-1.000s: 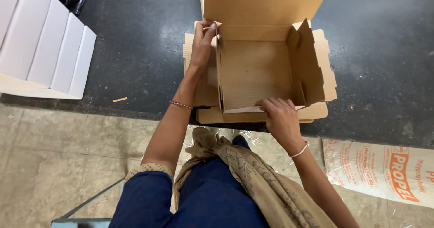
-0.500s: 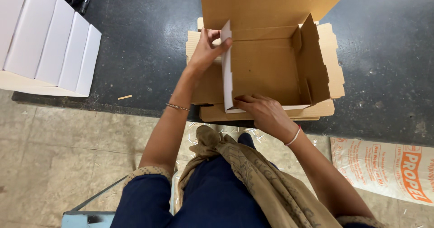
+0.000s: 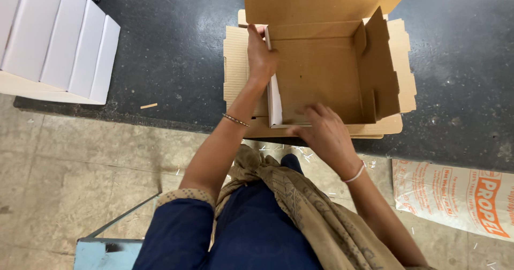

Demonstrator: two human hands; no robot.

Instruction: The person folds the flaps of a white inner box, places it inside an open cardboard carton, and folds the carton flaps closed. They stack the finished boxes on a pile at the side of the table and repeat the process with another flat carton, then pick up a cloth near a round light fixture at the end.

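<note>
We observe a brown cardboard box (image 3: 321, 72) lying on a dark worktop (image 3: 171, 61), its long axis running left to right across the view and its open face turned up toward the camera. Its lid flap stands raised along the far edge; its right side flap stands upright. The box rests on a stack of flat cardboard blanks (image 3: 235, 61) that show beyond the box's left and right sides.

The left hand (image 3: 261, 58) is clamped on the box's left side flap (image 3: 274, 101), whose white face stands on edge, running from the far wall toward the near wall. The right hand (image 3: 324, 133) lies with fingers spread flat on the box's near wall; it appears to press rather than grip, though the fingertips are partly hidden.

Well left of the box lies a row of white folded boxes (image 3: 59, 42). A printed white sack (image 3: 455, 195) lies on the floor, near and right of the box.
</note>
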